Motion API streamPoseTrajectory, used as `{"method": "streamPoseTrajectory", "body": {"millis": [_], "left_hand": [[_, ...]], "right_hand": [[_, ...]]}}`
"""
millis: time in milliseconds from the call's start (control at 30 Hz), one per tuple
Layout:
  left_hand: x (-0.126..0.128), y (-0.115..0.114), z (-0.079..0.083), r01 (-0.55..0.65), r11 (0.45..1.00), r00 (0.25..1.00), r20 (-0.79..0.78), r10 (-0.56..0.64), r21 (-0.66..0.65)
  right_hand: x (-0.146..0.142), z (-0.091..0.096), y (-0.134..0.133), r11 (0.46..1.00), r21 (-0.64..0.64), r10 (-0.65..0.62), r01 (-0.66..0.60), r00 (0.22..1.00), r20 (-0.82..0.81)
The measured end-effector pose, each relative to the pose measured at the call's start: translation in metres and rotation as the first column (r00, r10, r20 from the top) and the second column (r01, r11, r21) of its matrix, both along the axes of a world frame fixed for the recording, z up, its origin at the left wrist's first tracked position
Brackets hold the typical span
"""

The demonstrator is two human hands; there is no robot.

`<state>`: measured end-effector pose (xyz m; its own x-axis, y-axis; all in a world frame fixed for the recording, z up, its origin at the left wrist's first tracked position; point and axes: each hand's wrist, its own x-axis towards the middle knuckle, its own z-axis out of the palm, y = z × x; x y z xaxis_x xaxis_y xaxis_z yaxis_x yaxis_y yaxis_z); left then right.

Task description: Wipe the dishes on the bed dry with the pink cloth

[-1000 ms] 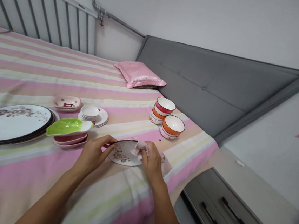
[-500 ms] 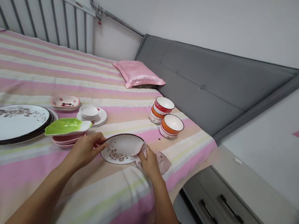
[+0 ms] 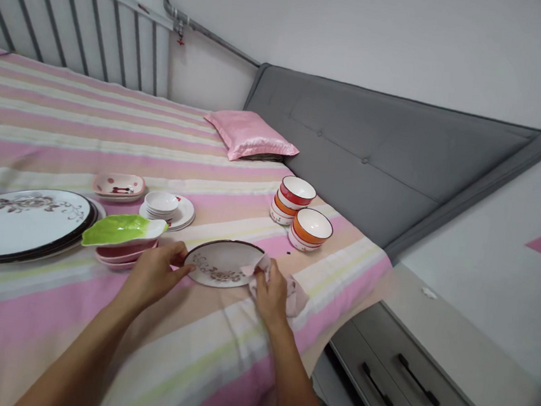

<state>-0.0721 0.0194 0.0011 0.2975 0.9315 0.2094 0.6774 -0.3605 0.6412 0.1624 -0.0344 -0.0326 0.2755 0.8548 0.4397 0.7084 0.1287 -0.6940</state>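
Observation:
A white plate (image 3: pixel 219 263) with a dark rim and brown flower print is held above the striped bedspread, tilted. My left hand (image 3: pixel 161 274) pinches its left edge between thumb and fingers. On its right edge, my right hand (image 3: pixel 270 292) grips a pale pink cloth (image 3: pixel 296 296) that wraps over the rim; part of the cloth hangs down to the right. Just left of my left hand sit a green leaf-shaped dish (image 3: pixel 122 231) and pink dishes (image 3: pixel 122 254) beneath it.
Large oval plates (image 3: pixel 24 224) lie stacked at the left. Small white bowls (image 3: pixel 161 202) rest on white plates (image 3: pixel 183 210), near a pink square dish (image 3: pixel 119 185). Stacked red and orange bowls (image 3: pixel 312 226) stand at the right. Behind are a pink pillow (image 3: pixel 251 134) and grey headboard (image 3: pixel 353 141).
The plate has tipped, so its face looks narrower, and its near edge sits a little higher. My right hand with the cloth has shifted slightly along the right rim.

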Motion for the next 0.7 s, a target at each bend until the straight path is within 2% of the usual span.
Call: {"method": "streamPoseTrajectory", "body": {"millis": [100,167,233,333,433,533,700], "left_hand": [[0.021,-0.01,-0.008,0.062,0.995,0.994,-0.084,-0.068,-0.071],[0.032,-0.017,-0.012,0.044,0.995,0.986,-0.156,-0.057,-0.088],[0.036,-0.019,-0.013,0.021,0.996,0.989,-0.144,-0.033,-0.083],[0.033,-0.016,-0.009,0.058,0.998,0.995,0.083,-0.055,-0.027],[0.027,-0.014,-0.002,0.112,0.992,0.955,0.27,-0.124,0.059],[0.026,-0.014,0.0,0.127,0.987,0.953,0.263,-0.149,0.099],[0.025,-0.011,-0.002,0.112,0.991,0.962,0.244,-0.125,0.068]], "right_hand": [[0.01,0.01,-0.003,0.988,0.136,-0.069,0.065,0.997,0.021],[0.016,0.014,-0.005,0.98,0.199,-0.036,0.024,0.998,0.058],[0.019,0.016,-0.006,0.976,0.211,0.032,-0.052,0.995,0.097],[0.017,0.021,-0.009,0.971,0.18,0.131,-0.156,0.981,0.141],[0.013,0.027,-0.012,0.969,0.12,0.19,-0.214,0.964,0.188],[0.011,0.032,-0.015,0.976,0.055,0.197,-0.213,0.958,0.209],[0.013,0.031,-0.014,0.979,-0.048,0.201,-0.196,0.964,0.171]]}}
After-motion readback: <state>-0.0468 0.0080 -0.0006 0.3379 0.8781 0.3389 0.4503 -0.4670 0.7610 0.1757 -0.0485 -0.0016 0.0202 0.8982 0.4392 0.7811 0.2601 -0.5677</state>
